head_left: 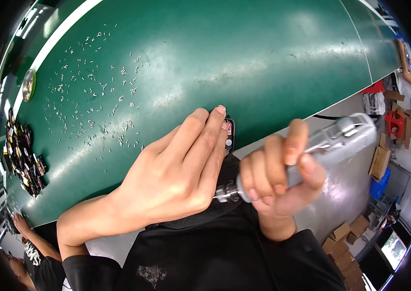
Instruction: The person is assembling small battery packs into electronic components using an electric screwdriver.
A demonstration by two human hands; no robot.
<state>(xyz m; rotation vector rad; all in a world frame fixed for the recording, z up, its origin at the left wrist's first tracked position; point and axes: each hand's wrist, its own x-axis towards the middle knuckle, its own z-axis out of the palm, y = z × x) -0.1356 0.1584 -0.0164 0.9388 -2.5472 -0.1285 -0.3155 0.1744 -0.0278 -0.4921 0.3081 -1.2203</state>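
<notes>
My right hand (283,177) is wrapped around a grey powered screwdriver (336,140) with a clear-looking rear part, slightly smeared by motion. Its dark front end (227,192) points left, and the tip is hidden behind my left hand. My left hand (176,169) reaches across with its fingers together, fingertips on a small black-cased device (230,136) at the table's near edge. Red and silvery parts show inside the case. Most of the device and my left thumb are hidden under the hand.
Many small screws (103,87) lie scattered over the green table (205,48). A pile of small black parts (23,155) sits at the left, near a round dish (29,85). Other people are at the far left and right. Cardboard boxes (343,247) stand on the floor at right.
</notes>
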